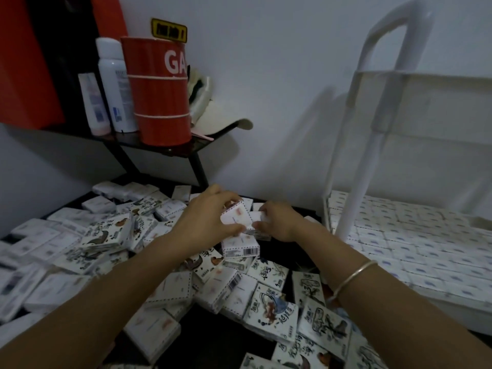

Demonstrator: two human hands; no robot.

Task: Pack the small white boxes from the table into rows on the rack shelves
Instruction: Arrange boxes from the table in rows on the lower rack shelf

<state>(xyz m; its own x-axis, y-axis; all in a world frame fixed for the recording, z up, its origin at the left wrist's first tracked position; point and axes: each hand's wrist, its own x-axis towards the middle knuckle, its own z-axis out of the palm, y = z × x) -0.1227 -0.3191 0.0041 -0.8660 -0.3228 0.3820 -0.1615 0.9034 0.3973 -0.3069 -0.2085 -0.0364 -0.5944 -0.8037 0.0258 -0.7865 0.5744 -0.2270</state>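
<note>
Several small white boxes (170, 286) with printed pictures lie in a loose heap on the dark table (213, 339). My left hand (210, 211) grips one white box (235, 214) above the middle of the heap. My right hand (277, 219) is closed on another white box (259, 222) pressed against the first. A further box (241, 246) lies just beneath them. At the right stands the white rack (356, 182); its lower shelf (399, 243) is covered with tight rows of white boxes. The clear upper shelf (439, 83) holds nothing that I can see.
A black corner shelf (170, 147) at the upper left carries a red canister (159, 91), a white spray bottle (113, 83), a tube (93, 105) and a folded cloth (210, 110). A white wall stands behind. The rack's post (356, 182) rises right of my hands.
</note>
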